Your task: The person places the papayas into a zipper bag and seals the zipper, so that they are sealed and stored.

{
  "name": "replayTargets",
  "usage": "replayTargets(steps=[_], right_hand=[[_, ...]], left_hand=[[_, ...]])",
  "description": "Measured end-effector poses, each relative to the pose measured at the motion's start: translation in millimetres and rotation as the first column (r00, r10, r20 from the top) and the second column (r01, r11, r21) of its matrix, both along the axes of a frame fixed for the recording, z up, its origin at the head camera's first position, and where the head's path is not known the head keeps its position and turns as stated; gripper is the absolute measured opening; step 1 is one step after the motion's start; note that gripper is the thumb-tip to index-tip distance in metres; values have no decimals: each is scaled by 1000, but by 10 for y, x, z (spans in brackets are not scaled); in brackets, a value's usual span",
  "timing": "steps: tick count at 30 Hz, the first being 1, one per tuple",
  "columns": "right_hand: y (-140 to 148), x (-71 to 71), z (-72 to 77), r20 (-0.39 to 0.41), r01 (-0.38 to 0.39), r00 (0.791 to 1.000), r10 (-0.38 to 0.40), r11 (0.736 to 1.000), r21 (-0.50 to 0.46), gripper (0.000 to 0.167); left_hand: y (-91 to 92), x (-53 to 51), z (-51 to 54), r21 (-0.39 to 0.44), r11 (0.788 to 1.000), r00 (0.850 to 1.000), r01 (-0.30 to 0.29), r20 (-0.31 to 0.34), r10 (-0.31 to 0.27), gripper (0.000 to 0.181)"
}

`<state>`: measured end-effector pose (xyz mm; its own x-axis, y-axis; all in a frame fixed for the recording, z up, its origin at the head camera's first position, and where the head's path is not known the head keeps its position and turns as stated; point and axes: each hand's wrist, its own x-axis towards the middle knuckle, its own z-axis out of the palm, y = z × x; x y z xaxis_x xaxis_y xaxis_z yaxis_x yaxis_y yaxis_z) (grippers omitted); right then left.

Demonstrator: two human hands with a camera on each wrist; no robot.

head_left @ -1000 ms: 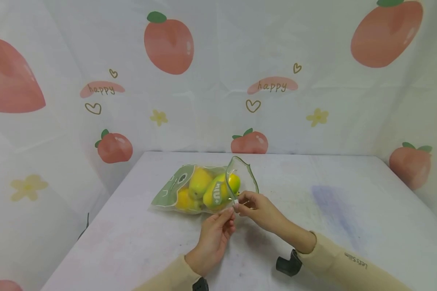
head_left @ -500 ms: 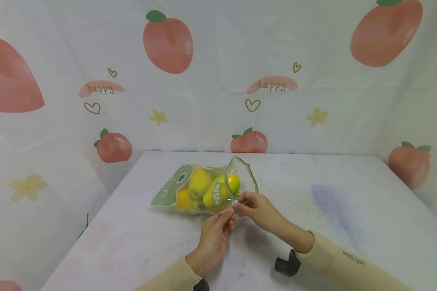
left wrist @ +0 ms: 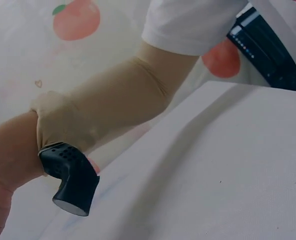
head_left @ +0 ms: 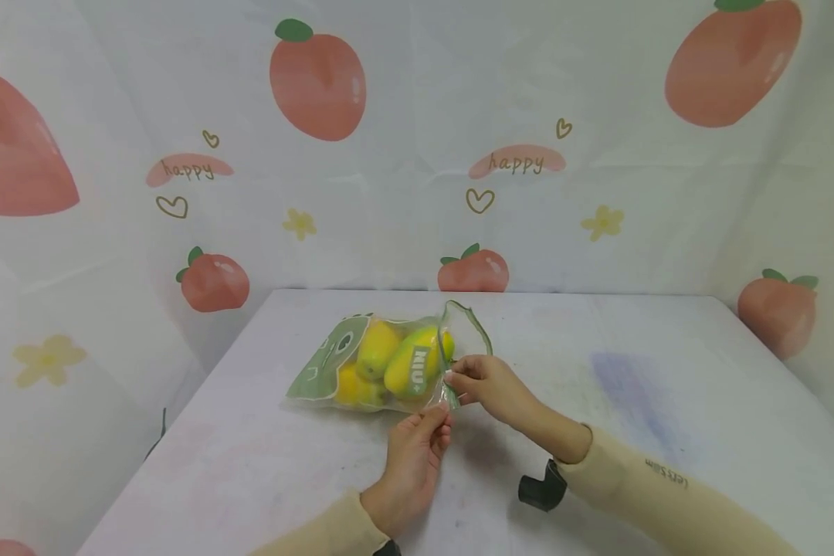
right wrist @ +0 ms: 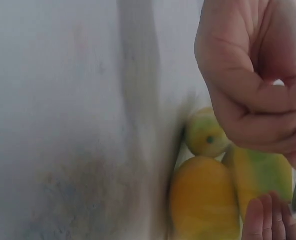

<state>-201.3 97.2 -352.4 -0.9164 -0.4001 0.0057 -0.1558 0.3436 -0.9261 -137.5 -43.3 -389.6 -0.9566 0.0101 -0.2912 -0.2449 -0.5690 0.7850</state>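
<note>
A clear zip bag with a green printed face lies on the table with several yellow-green mangoes inside. Its green-edged mouth gapes at the right end. My left hand pinches the near corner of that mouth between thumb and fingers. Just above it, my right hand pinches the small white slider on the zip. Close up in the right wrist view, my right hand hangs over the mangoes, and the left fingers show below it. The left wrist view misses the bag.
The white table stretches around the bag, with a bluish stain on the right. A peach-printed cloth hangs behind it. A black wrist camera juts from the right sleeve, low over the table.
My right hand has slid the slider a little up along the bag's edge, away from my left hand. A short stretch of zip now shows between the hands. The left hand keeps its pinch.
</note>
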Motion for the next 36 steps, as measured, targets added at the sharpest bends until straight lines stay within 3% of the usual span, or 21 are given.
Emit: replayTargets(steps=[12, 22, 36], right_hand=[[8, -268, 24, -52, 54, 997, -52, 998, 20, 24], [203, -773, 20, 4, 181, 983, -181, 983, 8, 32], [346, -1225, -7, -38, 239, 971, -236, 960, 142, 32]], left_hand=[[27, 32, 1, -36, 999, 1000, 4, 4, -3, 15], [51, 188, -84, -103, 985, 991, 136, 26, -134, 8], [36, 250, -122, -147, 970, 980, 196, 66, -188, 9]])
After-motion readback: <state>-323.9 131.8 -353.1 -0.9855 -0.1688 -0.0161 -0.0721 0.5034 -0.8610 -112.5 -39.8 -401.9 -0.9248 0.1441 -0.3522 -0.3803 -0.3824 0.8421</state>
